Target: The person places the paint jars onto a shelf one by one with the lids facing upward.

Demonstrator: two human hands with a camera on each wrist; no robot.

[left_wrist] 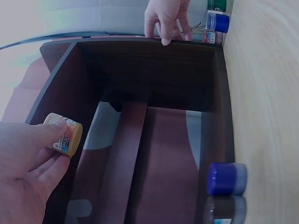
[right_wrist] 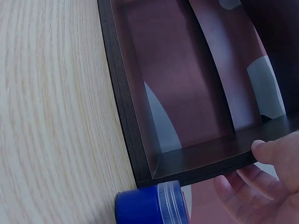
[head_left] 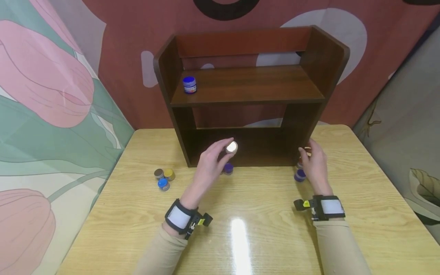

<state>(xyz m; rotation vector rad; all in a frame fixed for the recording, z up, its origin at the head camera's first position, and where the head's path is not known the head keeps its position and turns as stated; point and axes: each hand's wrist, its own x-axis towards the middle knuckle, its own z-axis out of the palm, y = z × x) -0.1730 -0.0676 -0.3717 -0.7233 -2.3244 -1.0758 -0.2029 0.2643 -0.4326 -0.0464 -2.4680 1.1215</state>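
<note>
My left hand (head_left: 209, 163) holds a small paint jar (left_wrist: 66, 134) with a yellow-orange end between thumb and fingers, in front of the lower opening of a dark brown two-tier shelf (head_left: 247, 84). Seen from above, the jar's top (head_left: 232, 147) shines white. At the shelf's right side panel, my right hand (head_left: 316, 165) grips the front edge. Its thumb (right_wrist: 262, 150) lies on the edge and the fingers bend along the outer face. Just below that hand stands a blue-lidded jar (head_left: 300, 175), with others beside it partly hidden.
One blue jar (head_left: 190, 84) stands on the upper board at left. A brown-lidded jar (head_left: 159, 174), a yellow one (head_left: 169, 175) and a blue one (head_left: 163, 185) cluster on the wooden table (head_left: 268, 229). Before the shelf, a blue-lidded jar (left_wrist: 225, 179) stands next to a dark jar (left_wrist: 223, 210).
</note>
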